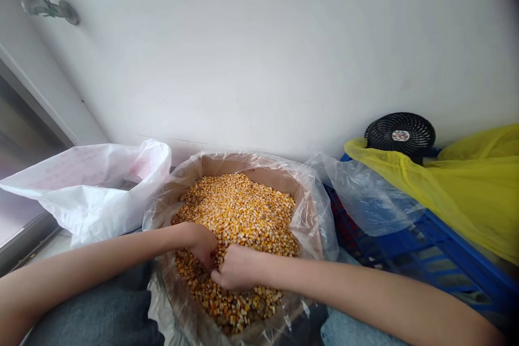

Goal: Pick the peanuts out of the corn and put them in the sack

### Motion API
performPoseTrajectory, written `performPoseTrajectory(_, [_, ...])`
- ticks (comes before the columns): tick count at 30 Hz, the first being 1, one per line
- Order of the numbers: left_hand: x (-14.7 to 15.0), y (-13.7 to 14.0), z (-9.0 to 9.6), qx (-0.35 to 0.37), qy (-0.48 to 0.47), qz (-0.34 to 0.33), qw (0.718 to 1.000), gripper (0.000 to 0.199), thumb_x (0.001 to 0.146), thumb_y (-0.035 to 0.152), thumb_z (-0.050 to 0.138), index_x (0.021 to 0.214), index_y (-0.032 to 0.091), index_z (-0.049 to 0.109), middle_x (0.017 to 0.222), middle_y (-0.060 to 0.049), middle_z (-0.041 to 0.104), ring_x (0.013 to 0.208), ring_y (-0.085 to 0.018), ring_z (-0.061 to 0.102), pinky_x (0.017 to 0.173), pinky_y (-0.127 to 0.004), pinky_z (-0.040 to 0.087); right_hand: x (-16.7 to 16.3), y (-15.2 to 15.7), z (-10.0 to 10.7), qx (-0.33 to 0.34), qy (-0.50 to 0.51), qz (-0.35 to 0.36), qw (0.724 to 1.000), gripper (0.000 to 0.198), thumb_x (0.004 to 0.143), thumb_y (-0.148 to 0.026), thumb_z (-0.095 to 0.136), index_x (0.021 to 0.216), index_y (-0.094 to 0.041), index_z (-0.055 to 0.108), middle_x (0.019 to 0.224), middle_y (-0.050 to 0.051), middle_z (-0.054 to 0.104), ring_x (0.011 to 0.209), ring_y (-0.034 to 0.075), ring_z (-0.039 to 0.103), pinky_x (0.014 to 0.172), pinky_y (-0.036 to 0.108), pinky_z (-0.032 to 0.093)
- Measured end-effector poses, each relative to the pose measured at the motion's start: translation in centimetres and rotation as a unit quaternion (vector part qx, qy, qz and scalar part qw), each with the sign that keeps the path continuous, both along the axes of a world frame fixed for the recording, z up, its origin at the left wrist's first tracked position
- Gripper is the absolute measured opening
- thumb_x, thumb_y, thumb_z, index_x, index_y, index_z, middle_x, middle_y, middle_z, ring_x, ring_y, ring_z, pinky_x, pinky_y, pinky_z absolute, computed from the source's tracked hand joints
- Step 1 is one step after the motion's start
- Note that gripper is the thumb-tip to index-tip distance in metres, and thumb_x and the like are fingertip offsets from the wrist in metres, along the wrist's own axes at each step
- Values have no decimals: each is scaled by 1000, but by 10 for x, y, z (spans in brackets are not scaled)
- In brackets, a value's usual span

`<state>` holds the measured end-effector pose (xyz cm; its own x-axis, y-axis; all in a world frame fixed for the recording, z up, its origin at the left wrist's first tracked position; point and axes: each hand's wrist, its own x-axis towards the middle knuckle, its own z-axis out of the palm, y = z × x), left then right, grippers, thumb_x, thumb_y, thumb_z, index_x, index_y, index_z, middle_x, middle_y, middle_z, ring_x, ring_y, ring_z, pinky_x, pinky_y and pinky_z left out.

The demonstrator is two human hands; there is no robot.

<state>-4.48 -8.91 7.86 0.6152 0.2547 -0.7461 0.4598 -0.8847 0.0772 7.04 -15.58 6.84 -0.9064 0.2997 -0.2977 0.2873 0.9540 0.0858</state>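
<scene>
Bending downward at the wrist, the left hand [203, 242] met the heap of dried corn kernels [243, 205] with its fingers curled inward. The right hand [237, 267], folded into a loose fist with its knuckles uppermost, lay just beside it, slightly nearer the person. The fingertips of the two came very close, perhaps touching, but they were partly hidden, so I could not tell whether either hand was pinching a kernel.

The yellow, orange and whitish kernels lay beneath and all around both hands. Most of the visible heap stretched beyond them toward the white wall [259, 54], while a smaller part showed on the near side, below the right hand. A cardboard box [259, 169] held the corn, with a clear plastic liner [320, 221] draped over its rim. The box stood between the person's denim-covered legs [97, 308], and a bare forearm reached in over each side.

To the left of the box, a white sack [101, 211] sat with its mouth open. To the right stood a blue plastic crate [436, 243], partly covered by yellow mesh fabric [466, 184]. A round black fan [421, 132] rose behind the mesh, near the wall. A metal fitting [48, 5] showed at the upper left.
</scene>
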Motion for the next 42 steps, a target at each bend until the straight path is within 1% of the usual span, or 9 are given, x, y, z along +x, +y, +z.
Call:
performPoseTrajectory(20, [-5, 15, -3, -149, -29, 113, 982, 17, 62, 28, 47, 51, 15, 53, 42, 3, 45, 38, -9, 37, 40, -21, 30, 3, -3, -10, 14, 60, -17, 998, 17, 76, -13, 39, 86, -11, 52, 63, 6, 62, 57, 18, 59, 43, 27, 41])
performPoseTrajectory(26, [-14, 24, -1, -298, -89, 198, 930, 8, 60, 20, 48, 63, 16, 54, 45, 5, 47, 42, -8, 39, 41, -19, 29, 3, 2, 2, -88, 91, -151, 980, 32, 70, -38, 47, 92, -15, 54, 64, 6, 62, 54, 18, 56, 48, 28, 40])
performPoseTrajectory(29, [-18, 30, 2, -362, -145, 241, 889, 14, 66, 23, 46, 70, 16, 56, 48, 4, 48, 41, -7, 38, 40, -19, 29, 9, 10, 10, -237, 203, -254, 915, 34, 65, -43, 52, 90, -19, 56, 66, 1, 59, 57, 13, 53, 53, 24, 39])
performPoseTrajectory(32, [-20, 36, 11, -371, -236, 275, 855, 30, 74, 39, 40, 70, 14, 57, 50, 1, 48, 41, -7, 37, 39, -19, 29, 15, 20, 15, -424, 322, -342, 774, 29, 66, -38, 54, 85, -16, 55, 59, -2, 52, 49, 6, 46, 47, 17, 35])
performPoseTrajectory(34, [-22, 43, 25, -300, -316, 324, 840, 44, 76, 50, 32, 72, 14, 56, 51, 1, 47, 41, -7, 37, 39, -20, 29, 19, 26, 17, -505, 375, -396, 669, 28, 69, -37, 52, 86, -15, 52, 51, -5, 47, 40, 4, 39, 40, 16, 31])
performPoseTrajectory(36, [-31, 53, 47, -141, -408, 394, 811, 53, 76, 56, 24, 78, 14, 56, 54, 0, 49, 43, -8, 40, 40, -20, 31, 22, 30, 17, -542, 411, -438, 588, 27, 70, -37, 50, 87, -16, 49, 47, -7, 44, 35, 3, 34, 35, 16, 26])
performPoseTrajectory(38, [-50, 67, 76, 91, -474, 445, 754, 57, 77, 56, 17, 83, 15, 56, 61, -3, 55, 50, -11, 47, 47, -22, 35, 23, 32, 16, -553, 434, -460, 542, 27, 69, -37, 51, 87, -16, 47, 47, -8, 44, 33, 3, 33, 33, 15, 23])
performPoseTrajectory(40, [-79, 83, 105, 329, -442, 474, 687, 60, 78, 55, 14, 83, 14, 57, 68, -6, 58, 60, -16, 52, 55, -25, 37, 22, 32, 15, -560, 443, -466, 522, 26, 68, -36, 52, 84, -16, 47, 47, -8, 44, 34, 3, 33, 32, 15, 22])
performPoseTrajectory(42, [-110, 100, 123, 454, -324, 510, 655, 57, 79, 50, 14, 86, 13, 58, 78, -11, 59, 71, -22, 54, 61, -30, 39, 19, 31, 14, -568, 441, -465, 517, 25, 68, -35, 53, 82, -16, 47, 47, -8, 44, 34, 3, 33, 32, 15, 23])
